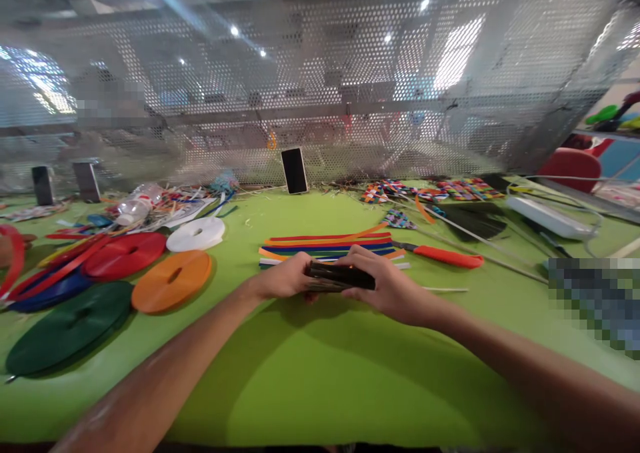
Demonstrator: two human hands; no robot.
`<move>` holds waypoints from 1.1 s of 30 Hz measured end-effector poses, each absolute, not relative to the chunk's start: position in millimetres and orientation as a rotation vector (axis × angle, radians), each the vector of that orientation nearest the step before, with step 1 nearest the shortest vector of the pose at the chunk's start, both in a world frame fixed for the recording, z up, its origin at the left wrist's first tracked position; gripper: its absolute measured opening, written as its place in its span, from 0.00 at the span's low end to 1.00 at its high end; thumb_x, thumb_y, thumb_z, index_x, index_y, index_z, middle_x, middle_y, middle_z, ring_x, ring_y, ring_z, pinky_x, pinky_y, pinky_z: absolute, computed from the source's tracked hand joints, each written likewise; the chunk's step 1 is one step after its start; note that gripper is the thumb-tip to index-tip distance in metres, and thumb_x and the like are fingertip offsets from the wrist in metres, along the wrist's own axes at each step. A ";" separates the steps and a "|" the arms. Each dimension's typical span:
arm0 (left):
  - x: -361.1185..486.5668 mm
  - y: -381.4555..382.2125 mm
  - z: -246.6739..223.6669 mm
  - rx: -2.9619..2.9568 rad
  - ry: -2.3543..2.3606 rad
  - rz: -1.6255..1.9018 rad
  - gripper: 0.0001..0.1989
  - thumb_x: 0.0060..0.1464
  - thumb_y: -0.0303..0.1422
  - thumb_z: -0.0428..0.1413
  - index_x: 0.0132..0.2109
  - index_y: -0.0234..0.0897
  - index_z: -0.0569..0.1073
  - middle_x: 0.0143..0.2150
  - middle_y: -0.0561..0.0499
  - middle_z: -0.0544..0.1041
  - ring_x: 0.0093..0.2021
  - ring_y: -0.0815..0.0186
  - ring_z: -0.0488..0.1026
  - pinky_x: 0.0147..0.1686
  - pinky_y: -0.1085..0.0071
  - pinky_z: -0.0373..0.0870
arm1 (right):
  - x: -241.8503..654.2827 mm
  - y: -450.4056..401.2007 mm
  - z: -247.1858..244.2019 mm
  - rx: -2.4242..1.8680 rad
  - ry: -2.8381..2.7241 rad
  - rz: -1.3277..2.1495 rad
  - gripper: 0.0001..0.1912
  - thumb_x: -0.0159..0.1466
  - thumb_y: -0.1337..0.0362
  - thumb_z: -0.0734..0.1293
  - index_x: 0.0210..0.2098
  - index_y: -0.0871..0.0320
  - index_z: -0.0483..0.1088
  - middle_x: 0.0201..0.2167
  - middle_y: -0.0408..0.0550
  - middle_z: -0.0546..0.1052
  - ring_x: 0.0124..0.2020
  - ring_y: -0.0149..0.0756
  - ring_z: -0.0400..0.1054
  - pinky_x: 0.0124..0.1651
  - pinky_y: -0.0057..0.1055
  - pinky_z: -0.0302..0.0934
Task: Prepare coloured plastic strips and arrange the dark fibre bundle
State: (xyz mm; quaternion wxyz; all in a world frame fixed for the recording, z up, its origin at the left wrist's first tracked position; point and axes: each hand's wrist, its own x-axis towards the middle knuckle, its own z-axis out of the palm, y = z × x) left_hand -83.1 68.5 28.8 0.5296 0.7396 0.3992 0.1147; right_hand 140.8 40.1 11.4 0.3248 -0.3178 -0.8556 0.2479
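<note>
A dark, flat stack of thin pieces (pixel 341 277) is held level above the green table. My left hand (pixel 287 276) grips its left end, and my right hand (pixel 385 285) pinches its right end with the fingers over the top edge. Just beyond the hands lie colored strips (pixel 327 243) side by side, in red, orange, blue, green and white. To their right rests a tool with an orange-red handle (pixel 450 256). What the dark stack is made of is hard to make out.
Strip rolls lie at the left: green (pixel 75 326), orange (pixel 173 281), red (pixel 125 255) and white (pixel 197 233). A phone (pixel 295 171) stands at the table's back, before a perforated metal screen (pixel 320 106). Woven pieces (pixel 467 188) and a white power strip (pixel 547 217) are at the right.
</note>
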 end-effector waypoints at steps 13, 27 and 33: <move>-84.5 72.3 20.7 1.724 0.892 0.304 0.17 0.51 0.45 0.62 0.39 0.33 0.79 0.24 0.51 0.76 0.23 0.69 0.71 0.25 0.73 0.65 | 139.4 39.1 19.3 -0.871 -2.152 0.705 0.12 0.57 0.75 0.69 0.40 0.58 0.71 0.37 0.47 0.74 0.38 0.36 0.69 0.42 0.34 0.63; -81.3 71.6 22.4 1.412 0.944 0.478 0.20 0.44 0.42 0.67 0.40 0.32 0.78 0.37 0.47 0.80 0.36 0.64 0.73 0.38 0.69 0.68 | 141.1 38.3 15.8 -1.122 -2.484 0.351 0.30 0.59 0.69 0.67 0.60 0.59 0.58 0.54 0.57 0.69 0.51 0.50 0.69 0.48 0.43 0.66; -79.7 70.5 18.4 1.404 0.974 0.560 0.20 0.45 0.41 0.67 0.42 0.33 0.78 0.40 0.46 0.81 0.40 0.61 0.75 0.44 0.65 0.70 | 138.7 35.7 10.7 -1.079 -2.500 0.192 0.43 0.59 0.63 0.71 0.67 0.59 0.47 0.62 0.63 0.63 0.60 0.56 0.62 0.56 0.50 0.62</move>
